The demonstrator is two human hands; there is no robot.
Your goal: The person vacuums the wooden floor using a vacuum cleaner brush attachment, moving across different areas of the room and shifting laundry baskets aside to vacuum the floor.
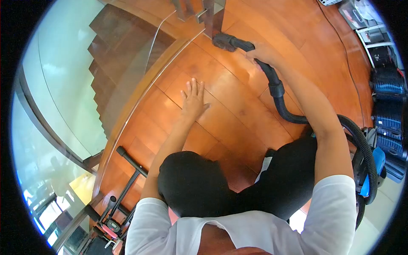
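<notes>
My right hand [261,55] is closed round the black vacuum hose [268,72] near its front end. A dark brush head [225,41] on that end rests on the wooden floor [225,97], beside the foot of a metal post [213,19]. My left hand [194,101] lies on the floorboards with its fingers spread and nothing in it. From my right hand the hose curves back past my right forearm to a blue and black vacuum body [374,165] at the right.
A glass panel and wooden stairs [123,55] lie beyond the floor's raised edge at the left. Black tubes [127,182] stand at lower left. Blue-black cases [389,110] and a white shelf [374,42] line the right side. A thin cable [346,55] crosses the floor.
</notes>
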